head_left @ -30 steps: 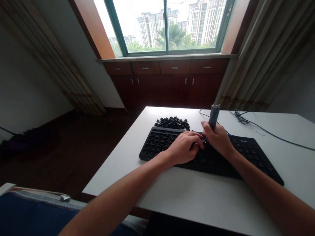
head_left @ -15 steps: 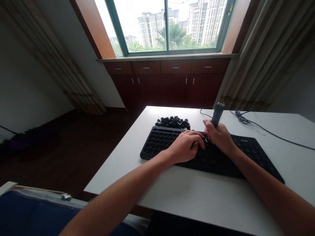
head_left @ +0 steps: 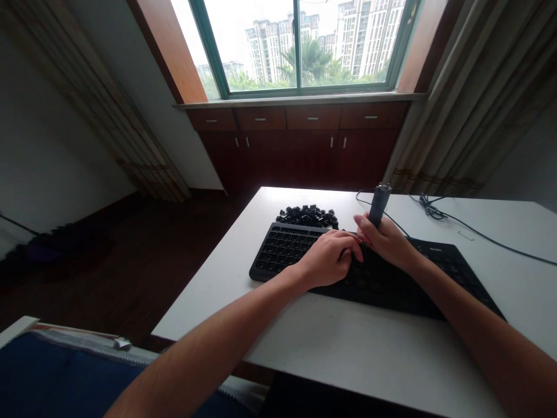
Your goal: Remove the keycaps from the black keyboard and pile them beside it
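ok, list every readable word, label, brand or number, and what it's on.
None readable.
Keyboard: pale mark on its upper right part, too small and blurred to read.
Loose black keys: no legends can be made out.
Black handle in the right hand: no lettering distinguishable.

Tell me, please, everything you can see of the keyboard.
The keyboard is long and black, with rounded corners and a plastic look. It lies flat and aslant on the white table, its right end nearer the person. Its left part shows a grid of bare key sockets; a light mark sits near its far right edge. The left hand rests on its middle; whether the right hand touches it is unclear.
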{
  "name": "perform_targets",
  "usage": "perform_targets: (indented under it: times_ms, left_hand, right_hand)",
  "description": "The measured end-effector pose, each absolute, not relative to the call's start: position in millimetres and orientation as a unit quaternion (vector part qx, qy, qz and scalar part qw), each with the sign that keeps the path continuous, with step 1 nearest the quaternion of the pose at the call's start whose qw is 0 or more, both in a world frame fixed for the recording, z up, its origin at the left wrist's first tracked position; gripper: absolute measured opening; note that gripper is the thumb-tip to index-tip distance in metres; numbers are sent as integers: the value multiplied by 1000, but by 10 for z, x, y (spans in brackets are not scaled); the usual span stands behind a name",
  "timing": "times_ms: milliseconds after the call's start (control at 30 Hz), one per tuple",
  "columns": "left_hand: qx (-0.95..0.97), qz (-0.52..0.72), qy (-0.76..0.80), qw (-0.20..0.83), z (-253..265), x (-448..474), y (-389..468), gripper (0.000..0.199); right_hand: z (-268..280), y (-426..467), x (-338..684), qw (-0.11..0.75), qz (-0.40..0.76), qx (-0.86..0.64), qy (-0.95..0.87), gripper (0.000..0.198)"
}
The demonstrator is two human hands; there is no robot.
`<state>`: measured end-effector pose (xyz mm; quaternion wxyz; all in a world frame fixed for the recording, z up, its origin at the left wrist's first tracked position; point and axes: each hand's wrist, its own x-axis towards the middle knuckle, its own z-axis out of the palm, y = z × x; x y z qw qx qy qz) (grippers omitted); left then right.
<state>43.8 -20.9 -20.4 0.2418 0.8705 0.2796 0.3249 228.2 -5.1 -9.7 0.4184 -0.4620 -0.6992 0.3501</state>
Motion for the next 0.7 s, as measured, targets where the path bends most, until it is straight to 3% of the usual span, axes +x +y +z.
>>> perform_targets:
  times_ms: [200,300,433,700]
  left_hand:
    - [781,385,377,316,-222,429,-223,25]
    - [741,395,383,386,-178,463,-271,42]
    - [716,418,382,408,-122,665,-309,72]
    - [638,515,370,437,-181,1016,-249,58]
  right_hand:
    - [-105,-16,2261,393,326,-413,-754,44]
    - [-116,-45,2201,427,311,-438,-727,40]
    - [-130,-96,2063,404,269,-519,-704,36]
    - [-253,-88,2014,485,309,-496,-651,34]
